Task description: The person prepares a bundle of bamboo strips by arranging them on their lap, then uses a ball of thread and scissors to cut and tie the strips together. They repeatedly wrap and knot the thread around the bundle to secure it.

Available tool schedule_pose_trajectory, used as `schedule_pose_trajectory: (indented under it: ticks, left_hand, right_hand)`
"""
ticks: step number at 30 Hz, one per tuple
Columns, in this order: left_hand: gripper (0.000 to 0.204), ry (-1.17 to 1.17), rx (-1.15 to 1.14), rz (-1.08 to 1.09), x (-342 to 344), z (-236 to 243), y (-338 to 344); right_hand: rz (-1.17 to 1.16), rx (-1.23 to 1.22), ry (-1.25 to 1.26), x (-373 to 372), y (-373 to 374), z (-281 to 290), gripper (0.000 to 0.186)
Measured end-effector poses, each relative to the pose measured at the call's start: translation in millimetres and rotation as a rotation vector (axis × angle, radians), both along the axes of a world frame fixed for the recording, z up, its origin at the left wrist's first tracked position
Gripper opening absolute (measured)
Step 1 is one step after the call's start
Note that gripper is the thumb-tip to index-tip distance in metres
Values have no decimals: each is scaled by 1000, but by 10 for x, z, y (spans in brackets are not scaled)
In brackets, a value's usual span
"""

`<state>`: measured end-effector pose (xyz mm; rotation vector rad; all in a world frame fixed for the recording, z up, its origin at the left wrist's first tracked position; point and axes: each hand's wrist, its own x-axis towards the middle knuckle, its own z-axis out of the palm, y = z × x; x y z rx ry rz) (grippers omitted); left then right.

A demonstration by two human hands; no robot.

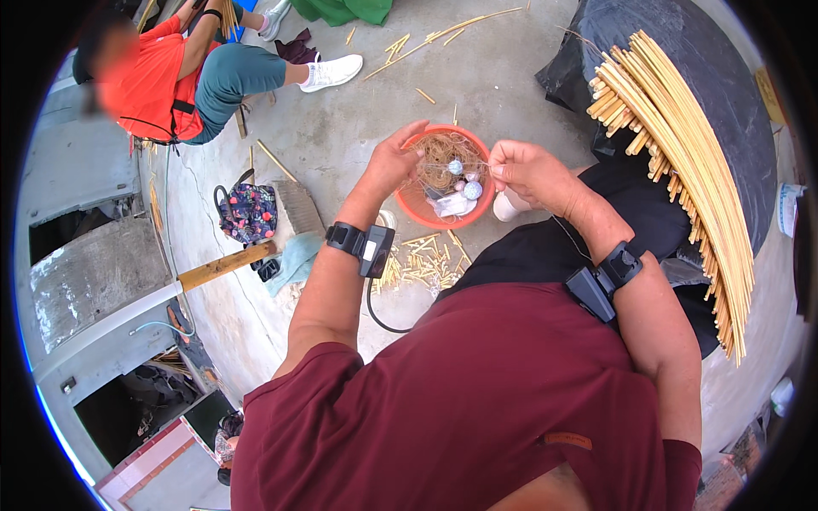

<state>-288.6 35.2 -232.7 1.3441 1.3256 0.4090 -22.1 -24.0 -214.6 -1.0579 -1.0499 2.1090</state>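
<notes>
Shirt [443,383] foremost, thread [482,167] is pinched by the right hand [535,175]; left hand [392,160], grip unclear; slack is best avoided.

Bright, even daylight gives the floor [503,77] only soft shadows; a white shoe [334,74] nearly washes out, while the openings [111,422] at left go almost black. The left hand [393,160] and right hand [535,177] look fairly sharp, but a co-worker's head [111,61] is blurred. Fisheye distortion bends lines outward (with blue fringing at lower left).
</notes>
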Motion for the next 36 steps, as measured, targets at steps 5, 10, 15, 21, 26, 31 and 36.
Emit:
schedule_pose_trajectory:
  ticks: [5, 10, 15, 21, 26, 31, 36]
  left_hand:
    - [42, 212, 67, 121, -314, -114, 132]
    - [31, 896, 301, -311, -585, -137, 123]
    - [33, 972, 92, -495, -793, -331, 22]
    - [54, 705, 366, -573, -384, -517, -199]
    - [43, -376, -29, -449, 486, -62, -349]
    - [15, -711, -332, -530, 646, 285, -182]
    - [19, -626, -327, -390, 380, -238, 80]
  right_hand:
    - [-119, 178, -299, -52, 54, -20, 5]
    - [-286, 56, -299, 80, 38, -144, 6]
    - [-356, 110, -84, 127, -40, 80, 6]
    - [-200, 281, -116, 116, -142, 685, 7]
    - [-151, 379, -199, 112, -243, 1066, 6]
    - [-287, 490, -124, 395, -394, 1321, 7]
    - [-673, 621, 99, 1084, -777, 1570, 20]
